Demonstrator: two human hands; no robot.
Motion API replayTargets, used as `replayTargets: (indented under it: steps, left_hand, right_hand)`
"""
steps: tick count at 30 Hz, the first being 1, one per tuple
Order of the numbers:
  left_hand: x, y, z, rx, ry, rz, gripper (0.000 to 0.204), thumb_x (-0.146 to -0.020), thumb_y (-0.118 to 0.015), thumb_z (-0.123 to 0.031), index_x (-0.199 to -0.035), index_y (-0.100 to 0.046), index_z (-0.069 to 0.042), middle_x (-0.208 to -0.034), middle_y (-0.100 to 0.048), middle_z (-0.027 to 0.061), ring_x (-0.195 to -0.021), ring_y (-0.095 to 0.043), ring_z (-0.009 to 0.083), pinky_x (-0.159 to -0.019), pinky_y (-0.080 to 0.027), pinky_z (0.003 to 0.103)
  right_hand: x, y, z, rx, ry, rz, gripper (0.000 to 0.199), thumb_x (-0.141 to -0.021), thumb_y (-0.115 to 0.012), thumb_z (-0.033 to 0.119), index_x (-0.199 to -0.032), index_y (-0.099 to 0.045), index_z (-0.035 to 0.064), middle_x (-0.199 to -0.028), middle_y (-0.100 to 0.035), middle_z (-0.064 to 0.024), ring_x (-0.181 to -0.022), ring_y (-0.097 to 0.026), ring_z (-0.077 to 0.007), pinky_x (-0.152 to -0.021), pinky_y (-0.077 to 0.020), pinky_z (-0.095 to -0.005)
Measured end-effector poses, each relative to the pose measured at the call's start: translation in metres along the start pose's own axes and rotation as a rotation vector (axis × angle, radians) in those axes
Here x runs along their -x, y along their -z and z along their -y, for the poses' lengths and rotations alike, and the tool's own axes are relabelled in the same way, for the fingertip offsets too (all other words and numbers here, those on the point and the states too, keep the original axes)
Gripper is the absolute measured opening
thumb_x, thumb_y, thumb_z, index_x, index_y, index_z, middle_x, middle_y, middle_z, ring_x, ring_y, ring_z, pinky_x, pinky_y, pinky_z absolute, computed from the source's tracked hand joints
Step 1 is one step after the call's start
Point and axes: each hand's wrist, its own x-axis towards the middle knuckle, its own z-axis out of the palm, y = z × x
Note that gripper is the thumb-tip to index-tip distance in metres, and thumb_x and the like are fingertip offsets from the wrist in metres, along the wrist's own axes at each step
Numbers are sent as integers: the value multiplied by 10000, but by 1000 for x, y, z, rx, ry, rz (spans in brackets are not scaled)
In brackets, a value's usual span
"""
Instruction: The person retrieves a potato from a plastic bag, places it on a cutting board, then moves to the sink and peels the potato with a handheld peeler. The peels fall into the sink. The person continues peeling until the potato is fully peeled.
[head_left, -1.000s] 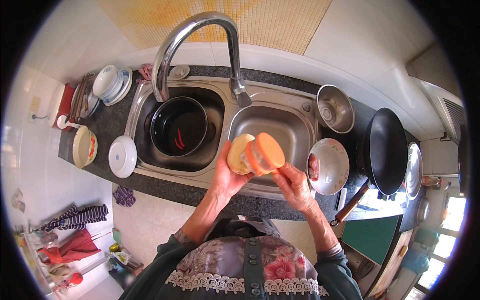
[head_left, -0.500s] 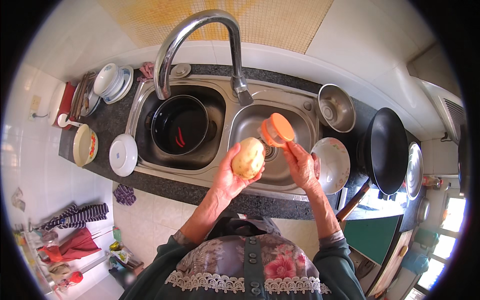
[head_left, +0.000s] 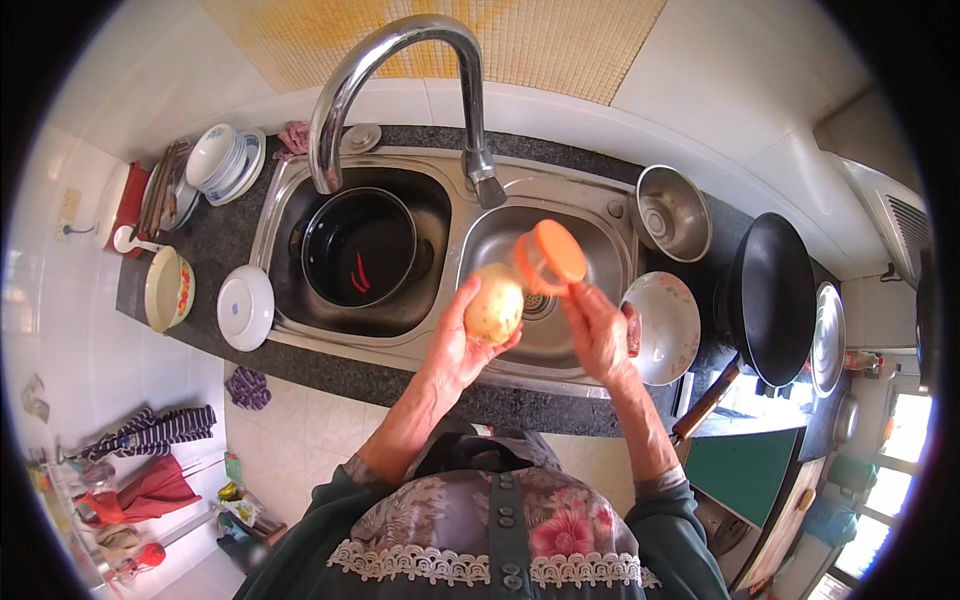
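My left hand (head_left: 458,335) is closed round a pale yellow potato (head_left: 494,305) with brownish patches, held up over the front of the right sink basin (head_left: 600,240). In my right hand (head_left: 600,335) is what looks like a peeler (head_left: 552,262), with a round orange cap and a clear plastic body; my fingers pinch its lower right end. The peeler's left side is close by the potato's upper right, and I cannot tell if they touch. Beneath both lies the basin's drain (head_left: 540,302), partly covered by them.
In the left basin stands a black pot (head_left: 318,240) with red pieces inside. A tall chrome tap (head_left: 470,100) arches overhead. To the right are a steel bowl (head_left: 690,215), a flowered bowl (head_left: 668,325) and a black wok (head_left: 775,300). At left lies a white dish (head_left: 245,309).
The potato and my left hand have risen slightly and shifted a little left, tilting the potato. The peeler has moved slightly up and left along with my right hand.
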Motion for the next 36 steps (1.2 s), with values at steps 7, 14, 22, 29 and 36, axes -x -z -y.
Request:
replayTargets:
  steps: [7, 14, 22, 29, 36]
  left_hand:
    - [3, 7, -5, -16, -12, 103, 579, -827, -549, -487, -1192, -486, -41, -1020, -603, 133, -843, -620, 250, -666, -540, 350]
    - [7, 13, -4, -53, -5, 338, 645, -826, -528, -492, -1234, -438, 0, -1027, -577, 227, -850, -619, 278, -660, -550, 363]
    - [3, 10, -4, -98, -81, 121, 643, -815, -549, -463, -1248, -428, -3, -1057, -580, 194, -871, -616, 275, -660, -554, 377]
    - [6, 12, -9, -315, -208, 337, 599, -794, -612, -376, -1224, -442, 6, -1107, -571, 131, -976, -590, 207, -817, -506, 352]
    - [-10, 16, -9, 27, -65, 181, 567, -867, -435, -511, -1226, -489, -75, -1087, -596, 128, -920, -598, 212, -728, -486, 323]
  right_hand:
    - [7, 10, 18, -360, -159, 103, 331, -886, -545, 81, -1191, -502, -41, -832, -573, -77, -719, -529, -119, -658, -437, -242]
    - [1, 9, -2, -211, -146, 93, 364, -908, -520, 113, -1238, -475, -33, -747, -544, -21, -692, -483, -65, -637, -418, -209]
    - [8, 9, 16, -375, -154, 84, 359, -901, -528, 109, -1227, -485, -34, -762, -568, -49, -701, -516, -87, -657, -434, -222]
    - [3, 5, -8, -245, -132, -72, 331, -879, -546, 139, -1181, -545, 4, -670, -563, -7, -554, -487, -67, -517, -395, -220]
    - [14, 7, 12, -547, -341, 97, 336, -947, -470, 201, -1194, -492, -26, -746, -505, 25, -667, -448, -41, -604, -385, -190]
